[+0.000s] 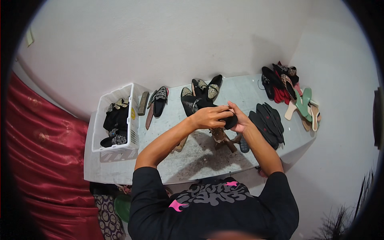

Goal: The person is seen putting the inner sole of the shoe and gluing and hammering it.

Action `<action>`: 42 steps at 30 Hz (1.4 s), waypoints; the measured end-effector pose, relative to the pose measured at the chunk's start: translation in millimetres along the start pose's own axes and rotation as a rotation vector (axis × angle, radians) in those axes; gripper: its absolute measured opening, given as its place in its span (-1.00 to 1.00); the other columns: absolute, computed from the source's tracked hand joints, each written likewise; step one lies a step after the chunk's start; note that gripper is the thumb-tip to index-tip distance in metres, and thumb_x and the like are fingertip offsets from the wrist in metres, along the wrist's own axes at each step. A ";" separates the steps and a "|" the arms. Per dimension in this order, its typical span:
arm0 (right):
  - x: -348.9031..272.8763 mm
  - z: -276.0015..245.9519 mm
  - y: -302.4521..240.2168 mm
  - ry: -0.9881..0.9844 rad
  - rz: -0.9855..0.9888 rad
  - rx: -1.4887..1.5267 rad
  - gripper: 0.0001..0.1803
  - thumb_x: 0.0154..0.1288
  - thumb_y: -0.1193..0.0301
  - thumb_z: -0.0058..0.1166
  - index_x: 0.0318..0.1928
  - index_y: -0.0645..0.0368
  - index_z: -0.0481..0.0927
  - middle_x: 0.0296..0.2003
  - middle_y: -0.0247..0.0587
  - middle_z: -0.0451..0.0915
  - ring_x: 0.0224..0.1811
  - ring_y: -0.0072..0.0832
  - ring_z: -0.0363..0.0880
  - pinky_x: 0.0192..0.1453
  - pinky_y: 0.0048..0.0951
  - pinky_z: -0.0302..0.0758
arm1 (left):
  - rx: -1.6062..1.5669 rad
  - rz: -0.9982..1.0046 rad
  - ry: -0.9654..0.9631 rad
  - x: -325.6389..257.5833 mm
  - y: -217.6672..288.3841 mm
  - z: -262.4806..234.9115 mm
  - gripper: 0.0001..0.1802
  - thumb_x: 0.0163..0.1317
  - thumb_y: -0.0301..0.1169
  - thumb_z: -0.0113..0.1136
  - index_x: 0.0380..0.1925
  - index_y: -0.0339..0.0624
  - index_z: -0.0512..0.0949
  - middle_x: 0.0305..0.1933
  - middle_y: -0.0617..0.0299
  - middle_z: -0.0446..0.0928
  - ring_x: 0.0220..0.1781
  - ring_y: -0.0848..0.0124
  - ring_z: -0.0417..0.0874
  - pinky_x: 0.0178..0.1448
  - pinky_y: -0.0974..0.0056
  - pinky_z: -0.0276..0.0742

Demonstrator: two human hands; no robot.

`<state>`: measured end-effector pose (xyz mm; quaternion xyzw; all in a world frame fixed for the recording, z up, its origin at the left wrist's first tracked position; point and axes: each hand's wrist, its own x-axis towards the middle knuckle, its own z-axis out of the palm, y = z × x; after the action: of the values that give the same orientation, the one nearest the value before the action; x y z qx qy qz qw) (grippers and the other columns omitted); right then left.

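While both hands work over the grey table [192, 160], the left hand [210, 117] closes over the top of a black shoe [230, 120] and the right hand [240, 120] grips its far end, holding it just above a wooden stand [222, 138]. To do this well, I judge the shoe should sit square on the stand, fingers clear of the sole, with the stacked black soles [268, 122] nearby left undisturbed

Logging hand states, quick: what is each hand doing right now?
Left hand: closed on the black shoe, gripping from above.
Right hand: closed on the same black shoe, at its other end.
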<state>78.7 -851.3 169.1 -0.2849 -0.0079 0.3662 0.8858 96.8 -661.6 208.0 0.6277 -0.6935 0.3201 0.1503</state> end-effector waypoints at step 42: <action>-6.4 -25.7 20.2 0.453 -0.529 -1.143 -0.25 -0.05 0.34 0.16 0.24 0.15 0.29 -0.16 0.04 0.56 -0.08 -0.24 0.57 0.01 -0.34 0.48 | -0.149 -1.184 -0.182 -41.4 24.6 66.2 -0.44 -0.02 -0.54 0.06 0.09 -0.33 0.33 0.13 -0.07 0.38 0.00 -0.15 0.51 -0.01 -0.08 0.48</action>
<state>66.7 -856.8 138.5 -0.7678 -0.0840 0.0059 0.6351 92.8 -671.3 126.8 0.9198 -0.2568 0.0777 0.2865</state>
